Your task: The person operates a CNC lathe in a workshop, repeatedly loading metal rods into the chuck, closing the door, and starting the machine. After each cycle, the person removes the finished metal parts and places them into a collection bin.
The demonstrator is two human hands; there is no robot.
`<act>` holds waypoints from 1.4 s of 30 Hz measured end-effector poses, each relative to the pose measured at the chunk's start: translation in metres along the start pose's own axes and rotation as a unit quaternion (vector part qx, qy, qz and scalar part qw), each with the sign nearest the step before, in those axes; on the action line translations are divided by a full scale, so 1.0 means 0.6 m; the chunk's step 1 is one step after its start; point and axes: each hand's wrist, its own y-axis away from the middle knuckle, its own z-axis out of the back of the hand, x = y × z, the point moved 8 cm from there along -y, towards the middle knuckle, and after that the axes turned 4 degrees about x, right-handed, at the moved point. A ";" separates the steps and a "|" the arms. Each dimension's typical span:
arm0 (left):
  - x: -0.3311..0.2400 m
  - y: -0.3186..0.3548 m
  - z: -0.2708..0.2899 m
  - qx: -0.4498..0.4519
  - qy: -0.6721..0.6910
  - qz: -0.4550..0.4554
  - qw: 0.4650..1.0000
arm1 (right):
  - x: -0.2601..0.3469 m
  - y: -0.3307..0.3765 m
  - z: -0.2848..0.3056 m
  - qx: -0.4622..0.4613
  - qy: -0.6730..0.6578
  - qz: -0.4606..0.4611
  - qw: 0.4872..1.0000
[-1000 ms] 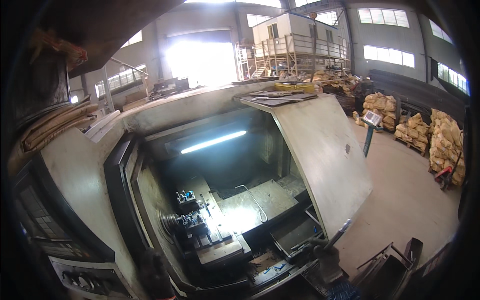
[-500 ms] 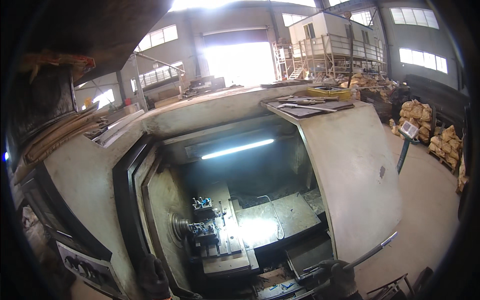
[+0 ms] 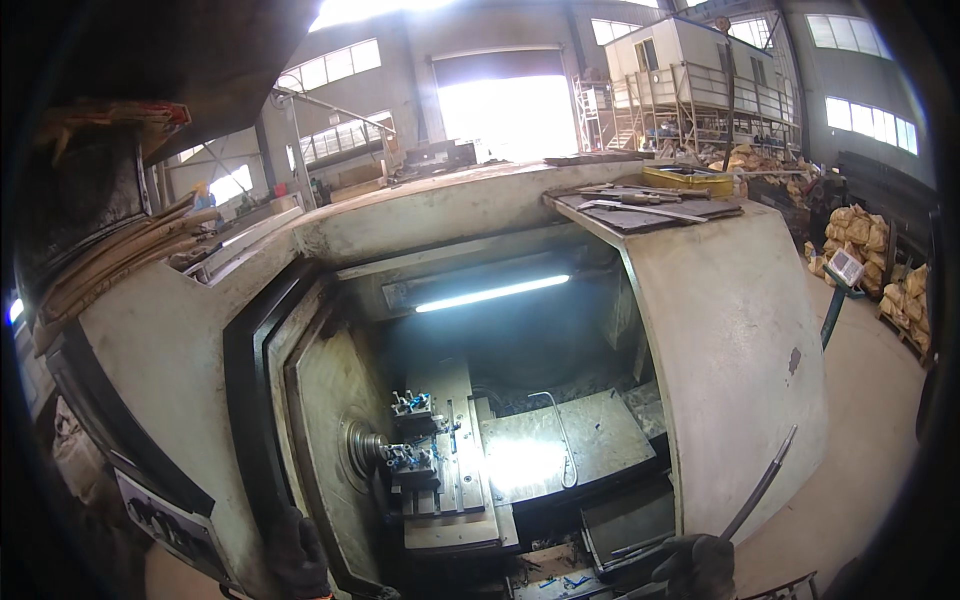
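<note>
At the lower right, my right hand (image 3: 698, 567), in a dark glove, is closed around a long dark rod (image 3: 752, 508). Its paler tip slants up and right in front of the machine's right panel. My left hand (image 3: 299, 556), gloved too, rests with curled fingers on the black door edge (image 3: 258, 420) at the lower left; part of its grip is hidden. Between the hands lies the open bay of a lathe. In it are a round chuck (image 3: 366, 446), tool holders (image 3: 412, 457) on a slide, and a bent metal rod (image 3: 563, 440) on a flat plate.
A lit tube lamp (image 3: 493, 294) crosses the bay's back. Flat tools (image 3: 640, 207) and a yellow tray (image 3: 690, 181) sit on the machine's top. Cardboard sheets (image 3: 110, 262) lie at the left. Wrapped sacks (image 3: 853, 240) and a stand scale (image 3: 845, 268) are beyond on the right.
The rod in my right hand has swung to a steeper angle, its tip now higher. My left hand stays at the door edge. The whole view has shifted slightly.
</note>
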 end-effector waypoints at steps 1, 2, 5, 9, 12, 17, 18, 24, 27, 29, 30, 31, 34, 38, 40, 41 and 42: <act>-0.004 -0.004 0.004 -0.008 0.000 -0.006 1.000 | -0.009 0.003 0.001 -0.003 -0.021 -0.028 0.999; -0.007 -0.006 0.007 -0.017 0.001 -0.012 1.000 | -0.017 0.007 0.004 -0.007 -0.042 -0.056 0.998; -0.007 -0.008 0.010 -0.014 -0.004 -0.002 1.000 | -0.035 0.010 0.018 -0.016 -0.038 -0.072 0.997; -0.010 -0.004 0.013 -0.031 -0.010 -0.021 0.999 | -0.033 0.005 0.028 -0.034 -0.020 -0.052 0.998; -0.003 0.000 0.011 -0.029 0.010 -0.011 0.999 | -0.044 0.003 0.036 -0.071 -0.020 -0.048 0.996; 0.007 0.003 0.010 -0.001 0.063 0.007 0.998 | -0.077 -0.001 0.063 -0.105 -0.020 -0.044 0.993; 0.007 0.001 0.011 0.015 0.070 0.002 0.997 | -0.077 -0.001 0.065 -0.088 -0.016 -0.056 0.994; 0.009 -0.005 0.012 0.017 0.074 0.016 0.997 | -0.071 -0.014 0.062 -0.103 0.009 0.011 0.995; 0.014 -0.004 0.010 0.020 0.070 0.009 0.997 | -0.070 -0.009 0.065 -0.129 0.018 0.016 0.991; 0.015 0.003 0.006 0.015 0.070 -0.009 0.997 | -0.067 -0.006 0.062 -0.140 0.015 0.007 0.990; 0.014 0.004 0.004 0.013 0.070 -0.018 0.997 | -0.067 -0.005 0.061 -0.146 0.014 0.003 0.989; 0.016 0.004 0.003 0.011 0.077 -0.010 0.997 | -0.066 -0.004 0.061 -0.145 0.020 0.003 0.989; 0.019 0.005 0.002 0.008 0.090 0.003 0.996 | -0.073 -0.007 0.065 -0.148 0.028 0.009 0.989; 0.023 0.009 -0.003 0.010 0.100 0.000 0.995 | -0.071 -0.009 0.064 -0.153 0.018 0.013 0.988; 0.024 0.010 -0.004 0.010 0.108 0.004 0.994 | -0.067 -0.010 0.060 -0.149 0.017 0.014 0.989; 0.024 0.010 -0.003 0.008 0.111 0.008 0.994 | -0.068 -0.011 0.062 -0.148 0.016 0.017 0.989; 0.023 0.010 -0.002 0.007 0.114 0.013 0.993 | -0.068 -0.012 0.063 -0.146 0.015 0.020 0.989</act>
